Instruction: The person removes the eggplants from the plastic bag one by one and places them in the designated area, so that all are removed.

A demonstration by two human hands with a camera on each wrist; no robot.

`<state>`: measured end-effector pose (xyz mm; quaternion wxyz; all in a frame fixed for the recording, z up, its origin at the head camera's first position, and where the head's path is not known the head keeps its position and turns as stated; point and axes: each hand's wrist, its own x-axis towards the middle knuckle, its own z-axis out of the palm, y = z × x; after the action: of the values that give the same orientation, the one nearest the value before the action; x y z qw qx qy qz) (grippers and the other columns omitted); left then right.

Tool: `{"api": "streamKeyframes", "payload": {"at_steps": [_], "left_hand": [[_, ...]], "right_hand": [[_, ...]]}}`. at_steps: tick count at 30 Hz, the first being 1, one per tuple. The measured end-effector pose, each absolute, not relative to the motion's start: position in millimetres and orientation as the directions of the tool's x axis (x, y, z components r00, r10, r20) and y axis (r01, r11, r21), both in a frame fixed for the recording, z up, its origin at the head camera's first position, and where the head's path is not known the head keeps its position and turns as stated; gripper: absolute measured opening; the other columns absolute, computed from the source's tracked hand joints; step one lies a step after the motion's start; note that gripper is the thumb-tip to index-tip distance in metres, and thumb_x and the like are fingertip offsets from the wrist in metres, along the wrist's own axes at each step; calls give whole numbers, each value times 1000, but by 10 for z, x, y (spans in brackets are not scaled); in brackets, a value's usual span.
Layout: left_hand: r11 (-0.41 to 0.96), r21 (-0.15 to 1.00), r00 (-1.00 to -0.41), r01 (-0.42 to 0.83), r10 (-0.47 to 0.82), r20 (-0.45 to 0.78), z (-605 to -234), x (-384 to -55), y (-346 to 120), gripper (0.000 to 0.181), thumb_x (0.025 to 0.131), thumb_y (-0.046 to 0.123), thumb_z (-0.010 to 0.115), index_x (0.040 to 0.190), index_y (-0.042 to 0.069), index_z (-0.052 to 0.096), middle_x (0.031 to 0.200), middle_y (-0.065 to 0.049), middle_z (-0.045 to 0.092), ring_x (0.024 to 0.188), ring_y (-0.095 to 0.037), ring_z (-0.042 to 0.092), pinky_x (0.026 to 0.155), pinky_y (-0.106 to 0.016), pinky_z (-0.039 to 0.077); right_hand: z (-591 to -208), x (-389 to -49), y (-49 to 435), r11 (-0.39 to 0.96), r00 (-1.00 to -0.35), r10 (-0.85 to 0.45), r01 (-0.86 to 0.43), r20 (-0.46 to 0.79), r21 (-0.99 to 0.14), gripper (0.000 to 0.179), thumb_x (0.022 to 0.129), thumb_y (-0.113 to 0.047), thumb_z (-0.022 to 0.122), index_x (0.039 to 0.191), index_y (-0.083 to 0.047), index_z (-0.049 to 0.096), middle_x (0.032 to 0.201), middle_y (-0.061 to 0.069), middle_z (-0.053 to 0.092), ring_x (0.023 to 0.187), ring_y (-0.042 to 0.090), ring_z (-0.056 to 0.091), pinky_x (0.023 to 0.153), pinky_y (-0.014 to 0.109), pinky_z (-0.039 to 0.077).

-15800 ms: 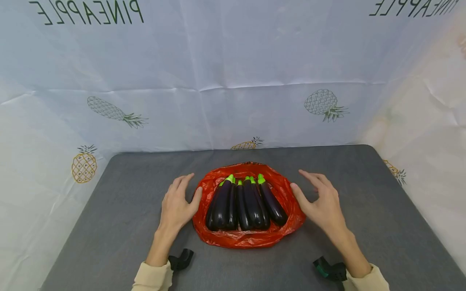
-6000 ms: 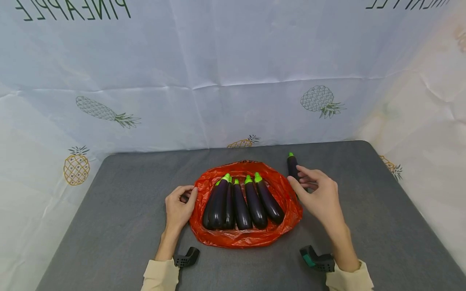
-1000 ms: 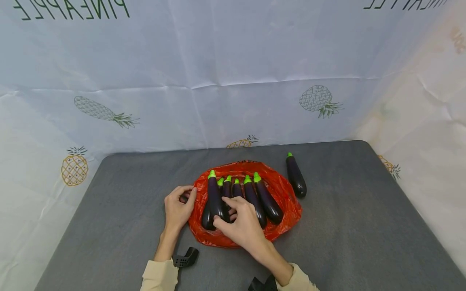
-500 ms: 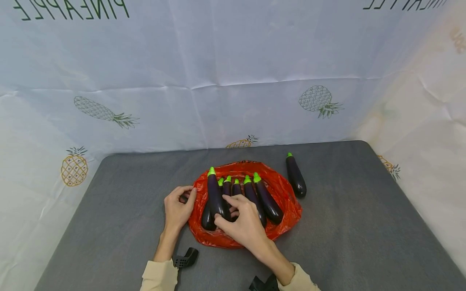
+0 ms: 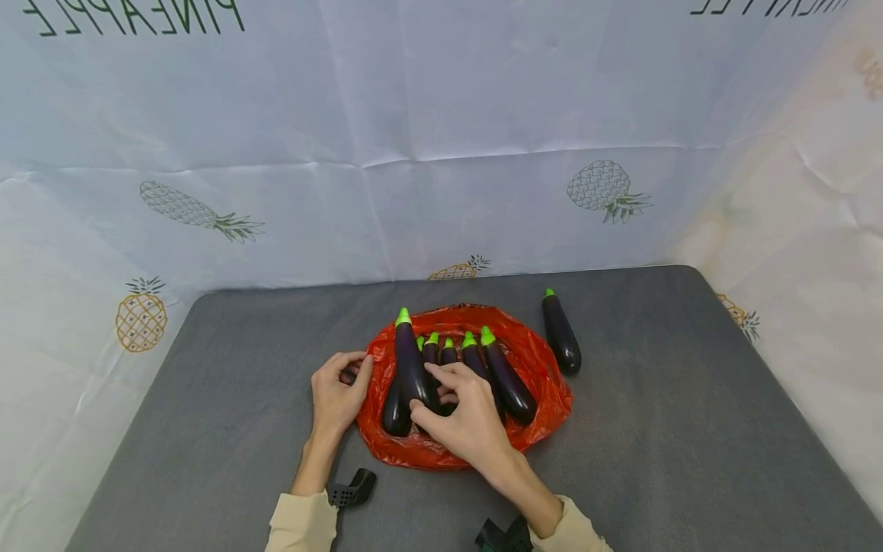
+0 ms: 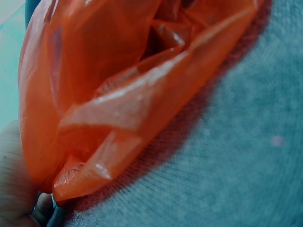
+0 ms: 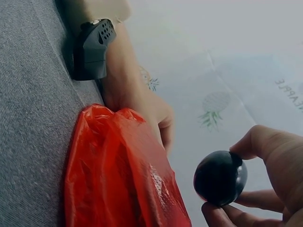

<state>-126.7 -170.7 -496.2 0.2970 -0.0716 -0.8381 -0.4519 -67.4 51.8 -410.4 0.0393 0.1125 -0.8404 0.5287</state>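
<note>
My right hand (image 5: 465, 414) pinches one dark purple eggplant (image 5: 412, 364) between thumb and fingers near its thick end, its green cap pointing away. In the right wrist view the rounded end of this eggplant (image 7: 220, 177) shows between the fingertips, above the bag's edge. My left hand (image 5: 338, 392) pinches the left rim of the red plastic bag (image 5: 441, 458). The left wrist view shows the crumpled bag edge (image 6: 123, 118) with part of the left hand (image 6: 14, 175) at lower left. Several other eggplants (image 5: 507, 379) lie side by side in the bag, some partly hidden by the right hand.
One eggplant (image 5: 562, 333) lies on the grey table (image 5: 662, 414) just right of the bag. A white cloth with pineapple prints (image 5: 414, 215) hangs behind the table and at both sides. Each wrist carries a black device (image 5: 353, 488).
Over the last second the right hand raises the eggplant slightly up and rightward. Earlier, another eggplant went from the bag to the table on the right. The left hand stays at the rim.
</note>
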Motion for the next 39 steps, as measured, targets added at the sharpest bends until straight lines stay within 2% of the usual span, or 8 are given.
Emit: {"api": "streamKeyframes", "payload": {"at_steps": [5, 9, 18, 30, 39], "left_hand": [[574, 713, -807, 401, -146, 572, -4965, -1267, -1711, 8, 91, 9, 75, 86, 4, 78, 72, -6, 70, 62, -10, 60, 60, -13, 44], [576, 715, -810, 397, -147, 568, -4960, -1268, -1709, 9, 91, 10, 75, 86, 4, 78, 72, -6, 70, 62, -8, 59, 60, -13, 44], [578, 714, -809, 396, -147, 569, -4945, -1268, -1702, 4, 89, 6, 76, 86, 6, 78, 73, -7, 71, 62, -10, 60, 60, -13, 44], [581, 710, -810, 399, -139, 569, -4941, -1263, -1706, 4, 89, 6, 76, 87, 5, 78, 73, -8, 71, 62, -10, 61, 60, -13, 44], [579, 704, -804, 411, -134, 580, -4944, -1263, -1707, 4, 89, 5, 75, 87, 4, 78, 72, -8, 71, 62, -9, 60, 59, -14, 45]], "right_hand": [[-4085, -690, 551, 412, -971, -140, -234, 193, -881, 52, 81, -17, 81, 131, -7, 70, 115, 4, 70, 86, 11, 65, 78, 28, 61], [-4074, -705, 585, 415, -970, -132, -240, 203, -877, 53, 82, -17, 81, 132, -7, 69, 117, 7, 70, 88, 13, 65, 80, 26, 61], [-4045, -776, 705, 391, -971, -63, -239, 233, -889, 52, 81, -14, 83, 131, -8, 70, 117, 9, 71, 91, 16, 67, 81, 32, 62], [-3960, -867, 895, 384, -970, 11, -219, 242, -897, 51, 82, -12, 83, 131, -5, 70, 109, 9, 71, 90, 17, 66, 81, 33, 62], [-3961, -910, 1005, 370, -970, 42, -209, 241, -905, 52, 83, -11, 82, 133, -5, 68, 113, 12, 71, 92, 19, 67, 83, 32, 62]]}}
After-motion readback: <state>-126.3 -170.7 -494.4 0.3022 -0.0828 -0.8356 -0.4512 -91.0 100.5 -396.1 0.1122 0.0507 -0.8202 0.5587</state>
